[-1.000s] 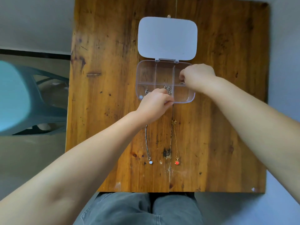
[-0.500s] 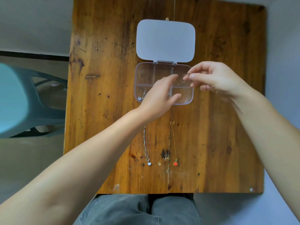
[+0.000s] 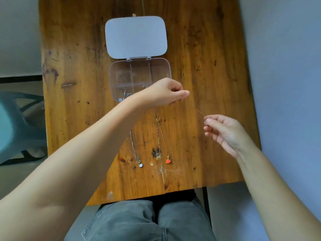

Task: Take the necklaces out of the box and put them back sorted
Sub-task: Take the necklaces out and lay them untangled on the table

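Note:
A clear compartment box (image 3: 121, 73) lies open on the wooden table (image 3: 199, 66), its white lid (image 3: 136, 37) folded back. A silver necklace (image 3: 126, 96) sits in its near-left compartment. My left hand (image 3: 165, 94) pinches one end of a thin chain (image 3: 199, 113) just right of the box. My right hand (image 3: 224, 131) pinches the other end, lower and to the right. The chain stretches faintly between them. On the table lie a silver necklace with a white pendant (image 3: 136, 152) and a gold necklace with a red pendant (image 3: 164, 141).
A small gold pendant (image 3: 151, 163) lies between the two laid-out necklaces. A teal plastic chair (image 3: 15, 122) stands left of the table. My knees in grey trousers (image 3: 147, 221) are at the table's near edge. A grey wall (image 3: 286, 66) runs along the right.
Both hands have left the box. The right hand has drawn the thin chain out toward the near right, and the left hand has moved to the box's right corner and taken the chain's other end.

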Motion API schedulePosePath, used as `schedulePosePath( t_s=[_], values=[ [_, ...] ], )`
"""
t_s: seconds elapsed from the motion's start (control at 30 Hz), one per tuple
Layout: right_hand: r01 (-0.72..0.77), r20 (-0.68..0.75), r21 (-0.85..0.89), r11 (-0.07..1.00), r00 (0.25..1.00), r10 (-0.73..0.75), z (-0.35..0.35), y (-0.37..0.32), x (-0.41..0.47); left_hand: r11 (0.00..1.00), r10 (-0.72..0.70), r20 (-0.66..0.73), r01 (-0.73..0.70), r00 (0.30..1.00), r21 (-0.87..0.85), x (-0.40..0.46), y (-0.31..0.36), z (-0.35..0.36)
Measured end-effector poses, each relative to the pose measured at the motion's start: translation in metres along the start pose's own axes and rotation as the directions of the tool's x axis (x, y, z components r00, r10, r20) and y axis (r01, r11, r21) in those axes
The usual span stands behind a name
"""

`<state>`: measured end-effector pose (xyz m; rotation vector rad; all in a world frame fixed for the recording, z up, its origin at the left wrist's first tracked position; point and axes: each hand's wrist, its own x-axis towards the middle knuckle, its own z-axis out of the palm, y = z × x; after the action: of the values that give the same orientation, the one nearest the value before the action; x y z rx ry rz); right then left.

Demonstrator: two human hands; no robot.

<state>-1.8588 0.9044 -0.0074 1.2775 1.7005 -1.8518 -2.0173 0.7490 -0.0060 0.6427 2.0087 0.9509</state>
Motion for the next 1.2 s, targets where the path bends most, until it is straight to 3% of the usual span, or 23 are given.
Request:
schedulePosePath(
  t_s=[0.1, 0.4, 0.6, 0.83, 0.93, 1.03, 1.13, 1.2],
  values=[
    [-0.121, -0.033, 0.009, 0.993, 0.992, 0.121, 0.001, 0.050, -0.008, 0.997, -0.060, 0.104, 0.056, 0.993, 0.048, 0.009, 0.004, 0.013],
    [-0.213, -0.157, 0.102, 0.972, 0.961, 0.227, 0.040, 0.122, -0.010, 0.976, -0.110, 0.034, 0.101, 0.993, 0.194, 0.037, -0.013, 0.058],
    [-0.087, -0.211, -0.310, 0.947, 0.977, 0.021, 0.043, 0.124, -0.007, 0.904, 0.015, -0.084, 0.022, 0.996, 0.427, 0.042, -0.030, 0.080],
    [-0.090, -0.217, -0.408, 0.908, 0.976, -0.001, 0.042, 0.117, -0.003, 0.873, 0.129, -0.072, -0.079, 0.989, 0.481, 0.029, -0.038, 0.082],
    [-0.008, -0.214, -0.500, 0.866, 0.970, -0.114, 0.050, 0.089, -0.004, 0.880, 0.209, -0.180, -0.105, 0.961, 0.463, 0.004, -0.044, 0.068],
    [0.196, -0.110, -0.541, 0.818, 0.947, -0.300, 0.071, 0.040, 0.002, 0.899, 0.252, -0.409, -0.056, 0.877, 0.434, -0.028, -0.063, 0.042],
    [0.434, 0.053, -0.588, 0.682, 0.863, -0.503, 0.099, -0.006, 0.012, 0.917, 0.172, -0.600, 0.095, 0.781, 0.387, -0.055, -0.091, 0.018],
    [0.555, 0.278, -0.628, 0.545, 0.814, -0.509, 0.166, -0.033, 0.029, 0.918, 0.020, -0.706, 0.266, 0.708, 0.293, -0.085, -0.133, -0.017]
  ],
)
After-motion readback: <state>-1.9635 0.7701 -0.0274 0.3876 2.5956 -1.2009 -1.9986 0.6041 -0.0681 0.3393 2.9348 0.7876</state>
